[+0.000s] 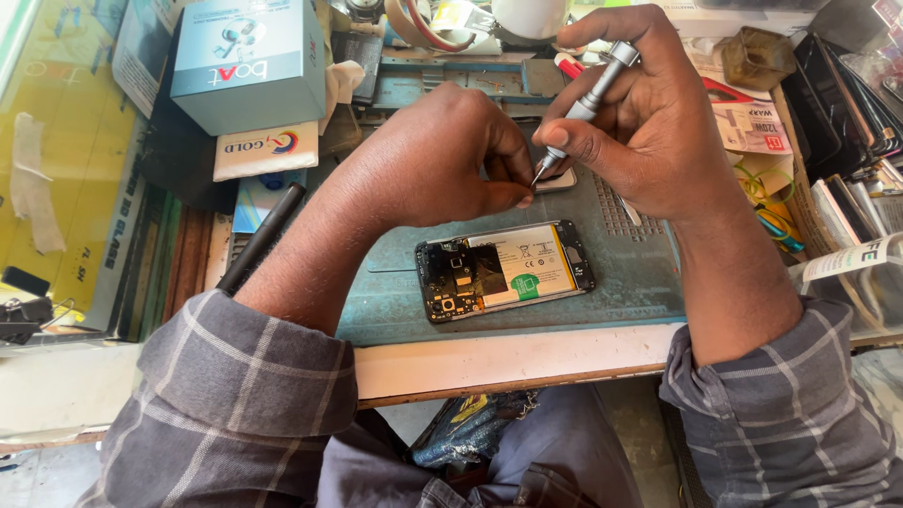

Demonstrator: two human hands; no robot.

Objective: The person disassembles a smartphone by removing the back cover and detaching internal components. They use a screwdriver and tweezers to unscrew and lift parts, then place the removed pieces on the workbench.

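Our right hand (649,122) grips the screwdriver (588,99) upright, fingers closed round its shaft, tip meeting a small part pinched shut in our left hand (442,160), above the opened phone (503,268) on the bench (508,362). We'd best keep the tip square and press lightly.

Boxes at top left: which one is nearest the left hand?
The small white flat box, lying below the bigger light-blue box, closest to the left hand.
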